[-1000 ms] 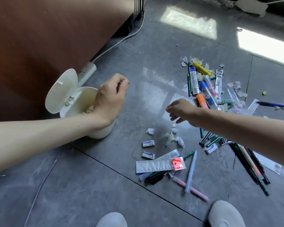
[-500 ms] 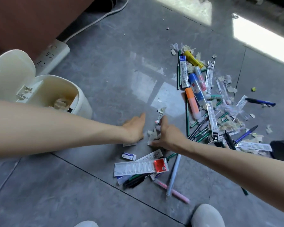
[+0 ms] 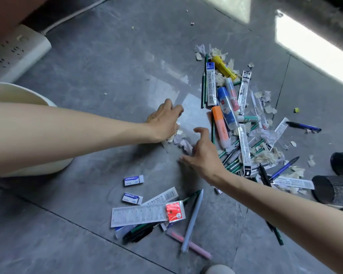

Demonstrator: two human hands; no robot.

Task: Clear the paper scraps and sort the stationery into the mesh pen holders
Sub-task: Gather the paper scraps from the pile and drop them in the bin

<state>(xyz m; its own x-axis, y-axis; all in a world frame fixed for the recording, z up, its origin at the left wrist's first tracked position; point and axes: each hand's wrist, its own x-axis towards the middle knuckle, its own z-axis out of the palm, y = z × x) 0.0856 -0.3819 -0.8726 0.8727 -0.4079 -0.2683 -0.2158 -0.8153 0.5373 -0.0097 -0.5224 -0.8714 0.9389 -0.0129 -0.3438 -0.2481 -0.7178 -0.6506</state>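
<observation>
**Floor scene, viewed from above.** The grey tile floor point(image 3: 99, 80) is bounded at the far left by a white power strip point(image 3: 18, 50) and at the left by the rim of a cream bin point(image 3: 22, 93). Bare tile lies between these and the stationery heap point(image 3: 244, 135) on the right.

**Arms and hands.**
- The left forearm enters from the left, across the bin; the right enters from the near right.
- The left hand point(image 3: 163, 121) lies knuckles-up with its fingers bent down onto a small cluster of paper scraps point(image 3: 183, 142). Whether it grasps any cannot be told.
- The right hand point(image 3: 203, 155), just right of the cluster, is released. Its fingers are spread and bent, the thumb is lifted, and it holds nothing.

More scraps are strewn through the heap.

**Counted:**
- two mesh pen holders point(image 3: 334, 191) at the right edge, apparently lying on their sides
- two erasers point(image 3: 133, 180) nearer than the hands, side by side but apart
- one ruler point(image 3: 141, 214) in its sleeve, lying over dark pens
- one orange highlighter point(image 3: 220, 127)
- one yellow marker point(image 3: 223, 67)
- one pale blue pen point(image 3: 192, 218), crossing one pink pen point(image 3: 194, 247)
</observation>
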